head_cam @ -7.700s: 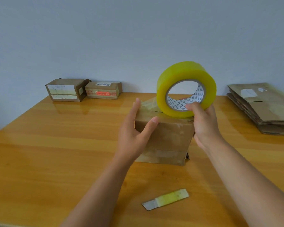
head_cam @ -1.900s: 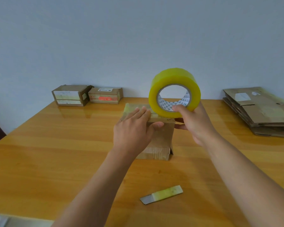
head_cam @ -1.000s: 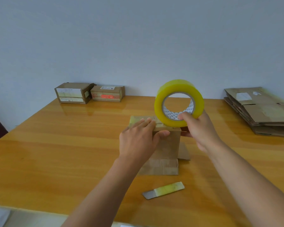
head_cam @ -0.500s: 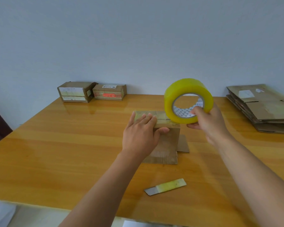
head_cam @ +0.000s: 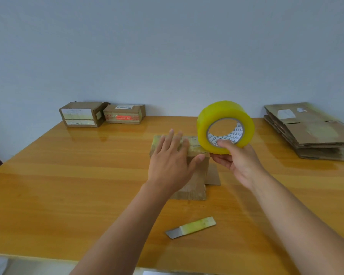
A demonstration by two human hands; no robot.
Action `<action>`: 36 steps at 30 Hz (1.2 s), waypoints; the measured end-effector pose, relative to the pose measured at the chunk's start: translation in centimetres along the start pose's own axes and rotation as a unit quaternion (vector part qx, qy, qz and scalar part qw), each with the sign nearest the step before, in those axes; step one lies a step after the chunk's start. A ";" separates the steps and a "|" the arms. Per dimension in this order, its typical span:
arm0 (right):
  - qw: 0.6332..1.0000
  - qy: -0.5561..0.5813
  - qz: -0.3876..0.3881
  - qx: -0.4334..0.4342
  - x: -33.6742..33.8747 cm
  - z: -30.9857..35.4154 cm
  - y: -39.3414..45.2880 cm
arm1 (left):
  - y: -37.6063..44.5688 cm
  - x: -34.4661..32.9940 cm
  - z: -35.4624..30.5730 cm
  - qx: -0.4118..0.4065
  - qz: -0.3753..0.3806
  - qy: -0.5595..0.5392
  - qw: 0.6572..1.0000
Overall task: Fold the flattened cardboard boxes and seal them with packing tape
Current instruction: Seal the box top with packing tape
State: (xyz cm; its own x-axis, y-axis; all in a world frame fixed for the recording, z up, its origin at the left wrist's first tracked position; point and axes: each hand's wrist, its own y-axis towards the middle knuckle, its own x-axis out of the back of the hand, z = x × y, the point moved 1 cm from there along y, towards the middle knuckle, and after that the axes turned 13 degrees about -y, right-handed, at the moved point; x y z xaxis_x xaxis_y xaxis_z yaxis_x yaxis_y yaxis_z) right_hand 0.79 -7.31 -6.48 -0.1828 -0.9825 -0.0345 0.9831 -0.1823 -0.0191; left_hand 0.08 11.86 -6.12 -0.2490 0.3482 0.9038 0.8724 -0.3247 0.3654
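A small brown cardboard box [head_cam: 197,175] stands upright in the middle of the wooden table [head_cam: 68,175], with one loose flap lying out to its right at the base. My left hand [head_cam: 173,161] lies flat on the box's top, fingers straight, thumb over the near edge, pressing on the tape strip there. My right hand [head_cam: 236,157] grips a big roll of yellow packing tape [head_cam: 224,126], thumb inside its core, just right of and above the box's top edge.
A small cutter with a yellow handle [head_cam: 191,227] lies near the front edge. Two sealed boxes [head_cam: 81,114] [head_cam: 125,114] sit at the back left against the wall. A stack of flattened cardboard [head_cam: 310,132] lies at the back right.
My right hand carried the tape roll rightwards past the box's right edge and now holds it there. My left hand stays flat on the top, its fingers now straighter.
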 end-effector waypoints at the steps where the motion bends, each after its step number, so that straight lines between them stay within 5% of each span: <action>1: 1.000 0.010 0.002 -0.007 -0.1 -0.2 -0.1 | 0.1 0.0 -0.2 -0.014 0.013 -0.006 1.000; 20: 0.999 0.032 0.011 -0.021 -0.6 -0.8 -0.6 | 0.2 -0.9 -0.2 -0.053 0.014 -0.017 0.998; 27: 0.992 -0.088 -0.081 0.031 1.7 -0.3 -0.2 | 0.4 -0.4 -0.1 -0.038 0.032 -0.034 0.998; 36: 0.997 -0.039 -0.051 -0.032 2.2 -2.7 -0.4 | 0.3 -0.8 0.1 -0.049 0.020 -0.023 0.998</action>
State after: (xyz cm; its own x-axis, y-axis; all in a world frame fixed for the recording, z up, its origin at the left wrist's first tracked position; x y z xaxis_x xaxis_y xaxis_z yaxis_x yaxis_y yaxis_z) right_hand -0.07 -9.26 -9.26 -0.2776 -0.9594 0.0490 0.9562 -0.2809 -0.0819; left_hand 0.56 11.58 -6.74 -0.1940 0.3719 0.9078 0.8358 -0.4219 0.3514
